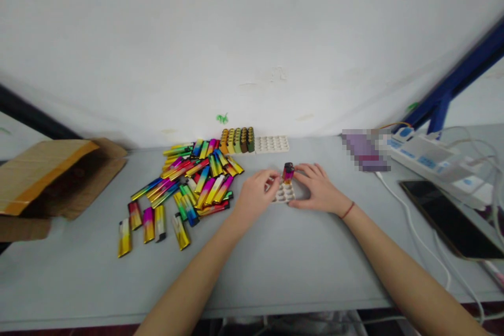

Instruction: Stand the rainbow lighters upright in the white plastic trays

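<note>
A small white tray with rows of holes [284, 193] lies on the grey table between my hands. One purple and orange lighter [288, 173] stands upright at its back edge. My right hand [319, 188] is at the tray's right side, fingers apart, with its fingertips beside the lighter. At the left side of the tray, my left hand [258, 191] has its fingers curled together over the edge; whether they hold anything is too small to make out. Left of my hands lies a pile of shiny multicoloured lighters [205, 178].
Behind the pile, a tray full of upright lighters [237, 140] stands beside another white holed tray [271, 144]. An open cardboard box [79, 184] sits at the left. On the right are a phone [449, 218], power strips [441, 160] and white cables.
</note>
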`<act>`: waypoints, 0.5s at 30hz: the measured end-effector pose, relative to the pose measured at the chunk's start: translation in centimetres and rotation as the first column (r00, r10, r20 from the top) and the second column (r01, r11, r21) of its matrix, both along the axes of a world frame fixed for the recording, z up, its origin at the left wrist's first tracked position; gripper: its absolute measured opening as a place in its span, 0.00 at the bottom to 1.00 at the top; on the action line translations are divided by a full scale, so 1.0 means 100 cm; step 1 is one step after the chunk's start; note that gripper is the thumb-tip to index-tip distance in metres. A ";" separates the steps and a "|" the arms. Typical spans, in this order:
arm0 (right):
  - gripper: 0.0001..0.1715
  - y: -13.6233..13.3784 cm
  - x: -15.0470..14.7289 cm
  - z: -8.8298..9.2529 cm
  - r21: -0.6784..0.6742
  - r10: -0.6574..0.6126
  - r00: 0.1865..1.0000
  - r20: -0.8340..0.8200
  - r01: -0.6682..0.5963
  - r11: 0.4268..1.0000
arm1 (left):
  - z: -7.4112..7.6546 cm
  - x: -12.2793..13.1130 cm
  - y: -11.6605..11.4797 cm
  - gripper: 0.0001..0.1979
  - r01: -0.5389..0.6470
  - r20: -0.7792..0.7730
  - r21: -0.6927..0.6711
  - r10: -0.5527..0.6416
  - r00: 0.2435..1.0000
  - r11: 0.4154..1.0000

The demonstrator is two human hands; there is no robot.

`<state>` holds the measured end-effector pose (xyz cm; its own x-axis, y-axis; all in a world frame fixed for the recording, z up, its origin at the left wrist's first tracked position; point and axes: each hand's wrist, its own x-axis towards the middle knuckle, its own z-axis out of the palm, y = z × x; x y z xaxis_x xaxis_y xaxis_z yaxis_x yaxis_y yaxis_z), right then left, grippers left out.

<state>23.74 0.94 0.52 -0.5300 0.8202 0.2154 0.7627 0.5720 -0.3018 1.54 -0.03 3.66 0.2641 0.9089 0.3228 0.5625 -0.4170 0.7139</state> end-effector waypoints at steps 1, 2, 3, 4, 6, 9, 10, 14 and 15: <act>0.44 0.000 0.000 0.000 0.002 -0.003 1.000 -0.001 0.003 1.000 | 0.004 -0.004 -0.002 0.07 0.005 -0.029 0.000 -0.005 1.000 1.000; 0.43 0.000 0.000 -0.001 0.004 -0.007 1.000 -0.002 0.007 1.000 | 0.008 -0.010 -0.005 0.08 0.005 -0.058 0.000 -0.005 0.998 1.000; 0.43 0.000 0.000 -0.001 0.007 -0.011 1.000 -0.003 0.011 1.000 | 0.011 -0.016 -0.008 0.08 0.000 -0.090 0.001 0.000 0.996 1.000; 0.43 0.000 0.000 -0.001 0.009 -0.014 1.000 -0.004 0.014 1.000 | 0.015 -0.023 -0.011 0.09 -0.013 -0.125 0.001 0.013 0.992 1.000; 0.43 0.001 0.000 -0.002 0.014 -0.019 1.000 -0.003 0.019 1.000 | 0.021 -0.041 -0.018 0.11 -0.066 -0.201 0.004 0.066 0.977 0.998; 0.43 0.002 0.001 -0.003 0.021 -0.021 1.000 -0.001 0.021 1.000 | 0.026 -0.074 -0.029 0.13 -0.216 -0.324 0.037 0.216 0.921 0.976; 0.43 0.002 0.001 -0.004 0.024 -0.019 1.000 -0.002 0.019 1.000 | 0.026 -0.086 -0.032 0.14 -0.278 -0.369 0.063 0.282 0.886 0.958; 0.42 0.003 0.003 -0.008 0.044 -0.012 1.000 -0.007 0.013 0.999 | 0.022 -0.125 -0.041 0.20 -0.451 -0.553 0.165 0.462 0.694 0.877; 0.43 0.003 0.004 -0.009 0.049 -0.013 1.000 -0.005 0.014 0.999 | 0.021 -0.130 -0.042 0.21 -0.463 -0.587 0.167 0.465 0.662 0.871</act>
<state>24.11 1.25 -0.34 -0.5178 0.8156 0.2583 0.7690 0.5760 -0.2771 -11.51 -4.26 5.73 -0.0555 0.9659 0.2528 0.9862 0.0134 0.1653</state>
